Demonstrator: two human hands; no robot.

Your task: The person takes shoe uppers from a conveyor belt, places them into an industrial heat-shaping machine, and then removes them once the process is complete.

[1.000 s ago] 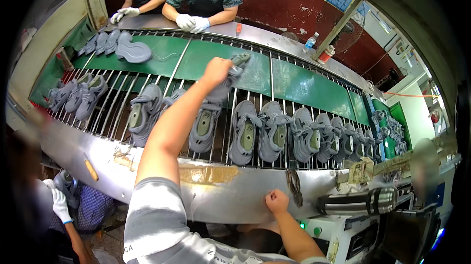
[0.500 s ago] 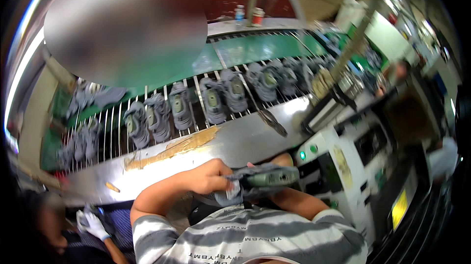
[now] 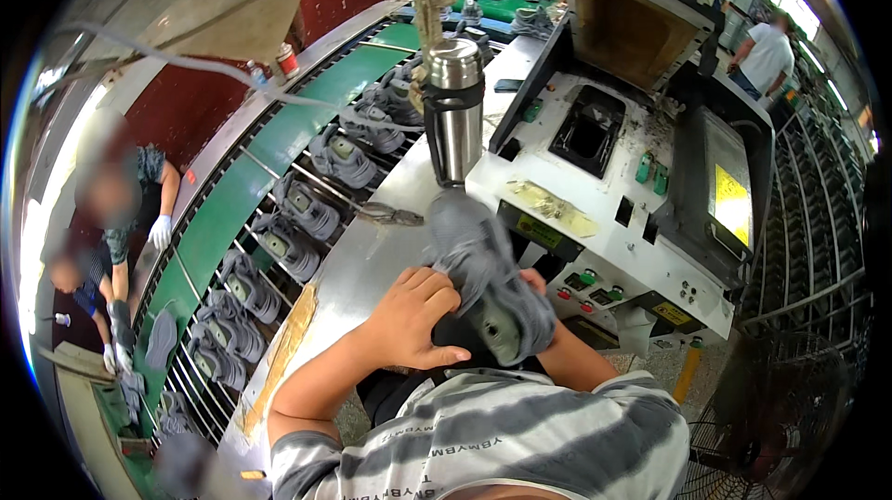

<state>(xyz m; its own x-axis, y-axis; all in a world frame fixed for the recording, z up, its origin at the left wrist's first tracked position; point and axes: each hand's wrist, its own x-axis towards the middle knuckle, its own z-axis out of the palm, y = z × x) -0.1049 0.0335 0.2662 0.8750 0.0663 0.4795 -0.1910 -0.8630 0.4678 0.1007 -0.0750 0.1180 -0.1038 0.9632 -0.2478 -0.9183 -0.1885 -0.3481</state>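
Observation:
A grey lace-up shoe (image 3: 469, 244) is held in front of my chest, tilted, its toe away from me. A pale green last (image 3: 499, 331) shows in its opening, at the end nearest me. My right hand (image 3: 536, 284) grips the shoe from its right side; most of that hand is hidden behind it. On the other side my left hand (image 3: 418, 312) has its fingers bent against the shoe by the laces, its thumb sticking out near the collar. Just beyond the toe, a steel thermos flask (image 3: 455, 119) stands on the metal ledge (image 3: 358, 254).
Left of the ledge, several grey shoes (image 3: 288, 244) sit on a rod conveyor (image 3: 181, 351). A white machine (image 3: 595, 189) with a raised lid stands at the right. A coil of cord (image 3: 390, 214) lies on the ledge. Two co-workers with gloved hands (image 3: 160, 232) are across the conveyor.
My view has swung to the right, toward the machine. The shoe has turned from lying crosswise to toe-away, and my left hand has shifted from its end to its laced side.

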